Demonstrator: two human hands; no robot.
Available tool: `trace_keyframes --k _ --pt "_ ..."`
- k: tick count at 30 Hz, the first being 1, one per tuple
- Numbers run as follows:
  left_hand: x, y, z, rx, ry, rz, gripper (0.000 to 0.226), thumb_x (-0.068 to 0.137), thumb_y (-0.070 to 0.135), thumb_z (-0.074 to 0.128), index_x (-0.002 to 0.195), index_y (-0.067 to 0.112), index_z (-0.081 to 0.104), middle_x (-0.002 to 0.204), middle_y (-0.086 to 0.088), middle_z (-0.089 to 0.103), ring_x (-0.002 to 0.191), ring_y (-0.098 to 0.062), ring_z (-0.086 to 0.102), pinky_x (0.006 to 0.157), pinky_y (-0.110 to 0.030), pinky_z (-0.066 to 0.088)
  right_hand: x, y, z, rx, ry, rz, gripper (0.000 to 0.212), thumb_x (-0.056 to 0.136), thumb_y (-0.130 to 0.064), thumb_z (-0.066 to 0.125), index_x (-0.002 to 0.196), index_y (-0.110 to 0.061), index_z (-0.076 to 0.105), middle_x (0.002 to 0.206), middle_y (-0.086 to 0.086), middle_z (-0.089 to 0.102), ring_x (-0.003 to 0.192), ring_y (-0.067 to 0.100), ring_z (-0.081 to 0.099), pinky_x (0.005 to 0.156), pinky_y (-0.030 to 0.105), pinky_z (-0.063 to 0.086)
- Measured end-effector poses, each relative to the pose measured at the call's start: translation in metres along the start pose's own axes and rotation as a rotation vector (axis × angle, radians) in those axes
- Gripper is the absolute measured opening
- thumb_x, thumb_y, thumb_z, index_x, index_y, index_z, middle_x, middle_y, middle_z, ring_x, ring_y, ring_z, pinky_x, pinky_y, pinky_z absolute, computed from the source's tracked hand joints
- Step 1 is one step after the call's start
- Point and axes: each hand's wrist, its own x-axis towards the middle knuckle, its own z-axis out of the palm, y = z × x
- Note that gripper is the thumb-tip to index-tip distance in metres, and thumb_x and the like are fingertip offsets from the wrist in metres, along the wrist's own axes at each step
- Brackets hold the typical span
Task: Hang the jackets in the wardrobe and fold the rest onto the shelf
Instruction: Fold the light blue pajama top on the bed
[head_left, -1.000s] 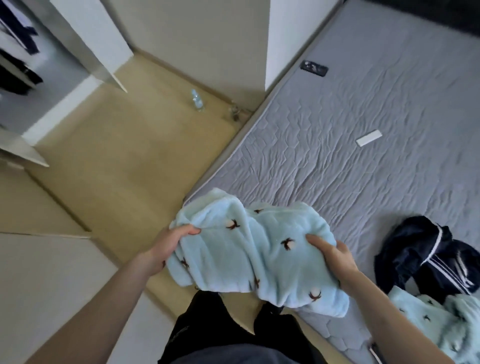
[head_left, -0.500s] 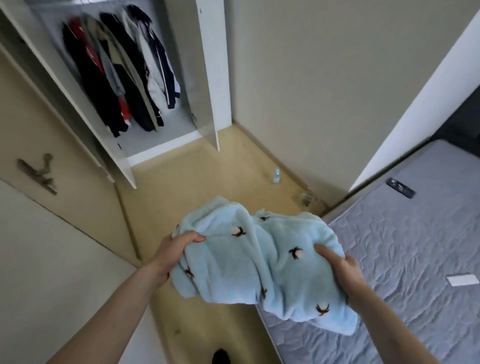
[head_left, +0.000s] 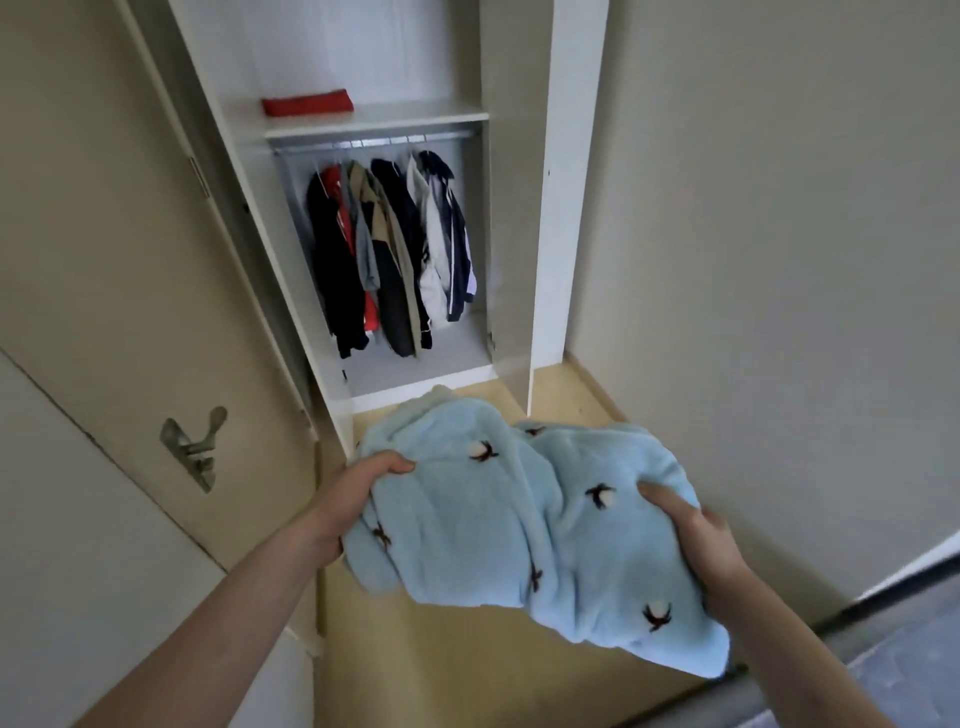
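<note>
Holding the folded light-blue fleece garment at both ends, I am carrying it in front of the open wardrobe. My left hand is gripping its left end, thumb curled over the top. My right hand is gripping its right end, thumb pressing into the pile. The garment is sagging between my hands, clear of the floor. Several jackets are hanging from the rail inside the wardrobe. A folded red item is lying at the left end of the shelf above the rail. A mattress corner is showing at lower right.
</note>
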Motion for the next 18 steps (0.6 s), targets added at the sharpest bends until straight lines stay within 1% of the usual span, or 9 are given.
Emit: trace_keyframes --k 2,4,5,6,8,10,12,15,18 --pt "0.016 0.029 -0.001 -0.003 0.027 0.023 0.067 0.057 0.045 0.084 0.119 0.02 0.074 0.107 -0.011 0.079 0.096 -0.03 0.076 0.078 -0.039 0.057 0.034 -0.027 0.014 -0.019 -0.04 -0.033 0.075 0.049 -0.065 0.089 0.107 -0.02 0.075 0.088 0.002 0.081 0.073 0.024 0.079 0.051 0.034 0.062" --pt "0.031 0.058 -0.003 -0.026 0.055 0.049 0.064 0.058 0.044 0.083 0.117 0.021 0.075 0.105 -0.01 0.079 0.093 -0.029 0.077 0.075 -0.036 0.057 0.066 -0.056 0.028 -0.011 -0.067 -0.067 0.078 0.048 -0.067 0.089 0.108 -0.02 0.076 0.097 0.003 0.081 0.084 0.029 0.079 0.07 0.045 0.065" --pt "0.038 0.072 -0.005 -0.037 0.075 0.065 0.064 0.058 0.043 0.083 0.117 0.022 0.074 0.105 -0.009 0.079 0.091 -0.028 0.077 0.073 -0.035 0.057 0.081 -0.071 0.035 -0.005 -0.084 -0.075 0.077 0.049 -0.067 0.089 0.109 -0.02 0.077 0.099 0.004 0.081 0.088 0.03 0.079 0.08 0.051 0.064" --pt "0.046 0.084 -0.008 -0.042 0.101 0.085 0.064 0.058 0.042 0.083 0.118 0.022 0.073 0.104 -0.008 0.079 0.09 -0.027 0.077 0.072 -0.034 0.057 0.096 -0.086 0.042 -0.009 -0.102 -0.086 0.075 0.05 -0.067 0.089 0.108 -0.02 0.078 0.1 0.004 0.081 0.089 0.031 0.079 0.084 0.054 0.063" --pt "0.06 0.107 -0.014 -0.062 0.134 0.113 0.067 0.056 0.042 0.084 0.119 0.021 0.073 0.105 -0.008 0.079 0.092 -0.027 0.077 0.075 -0.036 0.057 0.121 -0.115 0.059 -0.012 -0.158 -0.115 0.068 0.052 -0.065 0.089 0.104 -0.022 0.08 0.1 0.006 0.081 0.089 0.031 0.079 0.08 0.052 0.063" --pt "0.076 0.128 -0.021 -0.071 0.156 0.126 0.068 0.056 0.043 0.085 0.119 0.02 0.073 0.106 -0.008 0.079 0.095 -0.029 0.077 0.08 -0.04 0.058 0.143 -0.145 0.076 0.008 -0.209 -0.16 0.062 0.054 -0.063 0.089 0.101 -0.023 0.081 0.101 0.008 0.081 0.088 0.031 0.079 0.067 0.044 0.064" --pt "0.095 0.15 -0.03 -0.065 0.201 0.144 0.069 0.055 0.043 0.086 0.119 0.02 0.073 0.106 -0.008 0.079 0.097 -0.031 0.076 0.087 -0.046 0.059 0.165 -0.173 0.093 0.016 -0.251 -0.22 0.059 0.057 -0.06 0.089 0.105 -0.027 0.079 0.102 0.008 0.081 0.088 0.029 0.079 0.06 0.037 0.063" --pt "0.128 0.185 -0.044 -0.055 0.237 0.171 0.072 0.056 0.044 0.087 0.121 0.019 0.071 0.108 -0.009 0.079 0.102 -0.034 0.074 0.098 -0.054 0.056 0.199 -0.212 0.12 0.031 -0.269 -0.242 0.065 0.059 -0.057 0.088 0.112 -0.021 0.077 0.101 0.008 0.081 0.087 0.03 0.079 0.062 0.038 0.063" --pt "0.166 0.221 -0.061 -0.05 0.247 0.21 0.072 0.056 0.045 0.087 0.121 0.019 0.072 0.107 -0.01 0.079 0.102 -0.034 0.074 0.096 -0.052 0.057 0.236 -0.248 0.15 0.034 -0.264 -0.239 0.073 0.055 -0.057 0.088 0.112 -0.013 0.076 0.099 0.011 0.081 0.086 0.033 0.079 0.069 0.041 0.063"
